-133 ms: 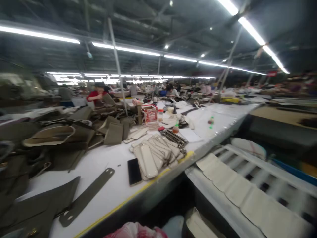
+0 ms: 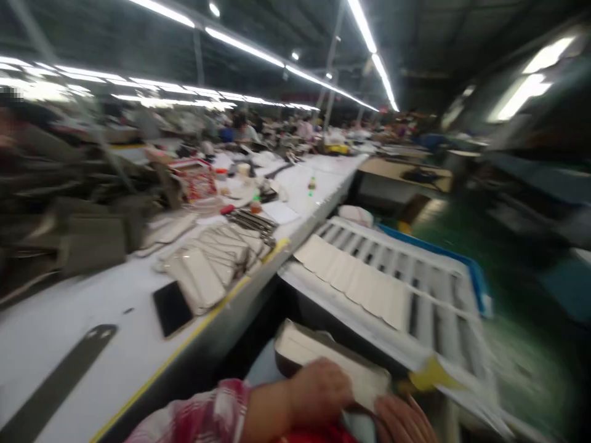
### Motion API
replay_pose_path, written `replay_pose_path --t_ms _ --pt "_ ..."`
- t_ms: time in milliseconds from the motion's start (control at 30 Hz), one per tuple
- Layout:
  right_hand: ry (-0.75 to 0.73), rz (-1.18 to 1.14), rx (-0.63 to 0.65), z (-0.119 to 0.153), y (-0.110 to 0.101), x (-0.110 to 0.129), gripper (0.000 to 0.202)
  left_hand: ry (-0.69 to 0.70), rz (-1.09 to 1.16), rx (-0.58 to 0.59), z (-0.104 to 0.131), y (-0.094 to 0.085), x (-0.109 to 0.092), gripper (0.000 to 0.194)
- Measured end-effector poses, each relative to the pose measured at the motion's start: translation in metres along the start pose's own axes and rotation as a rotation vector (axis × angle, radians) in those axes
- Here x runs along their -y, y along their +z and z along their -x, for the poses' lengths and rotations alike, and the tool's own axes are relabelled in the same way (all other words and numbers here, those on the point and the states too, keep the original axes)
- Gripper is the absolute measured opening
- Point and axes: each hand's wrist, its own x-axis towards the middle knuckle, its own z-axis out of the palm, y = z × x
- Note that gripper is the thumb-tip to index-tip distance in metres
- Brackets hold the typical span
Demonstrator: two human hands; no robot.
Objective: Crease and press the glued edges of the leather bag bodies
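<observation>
At the bottom centre, my left hand [image 2: 319,389], coming out of a red and white plaid sleeve, is closed on the near side of a cream piece with a dark edge [image 2: 332,360]. My right hand [image 2: 402,419] lies at the right end of the same piece, its fingers stretched and slightly blurred. A dark strap hangs between the two hands. Just right of them is a yellow object [image 2: 431,374], smeared by motion.
Left, a white table [image 2: 138,369] with a yellow edge line bears a phone [image 2: 172,309], stacked cream pieces [image 2: 201,277], a dark strip [image 2: 60,384] and dark fabric pieces [image 2: 92,246]. Right stands a white slatted rack [image 2: 422,314] with cream pieces in a row.
The view has swung to the right, so the table sits farther left. Both hands have come into view at the bottom, on the cream piece.
</observation>
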Motion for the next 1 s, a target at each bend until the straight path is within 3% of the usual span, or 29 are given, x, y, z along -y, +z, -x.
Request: replay_pose_path --t_ms 67,200,633,800,1000 --pt "0.054 0.089 0.060 0.022 -0.019 0.001 0.031 -0.267 0.449 -0.078 -0.003 0.009 -0.005 0.019" --pt "0.211 0.035 0.113 0.025 -0.021 0.003 0.013 -0.294 0.757 -0.111 -0.003 0.020 -0.004 0.021" --pt "0.254 -0.049 0.156 0.010 -0.025 0.000 0.012 -0.306 0.823 -0.032 -0.012 0.016 0.000 0.019" --pt "0.298 -0.047 0.159 0.004 -0.024 0.002 0.013 -0.395 0.814 -0.005 -0.018 0.015 0.001 0.015" --pt "0.335 -0.047 0.173 0.007 -0.022 0.005 0.014 -0.527 0.886 0.156 -0.028 0.011 0.005 0.007"
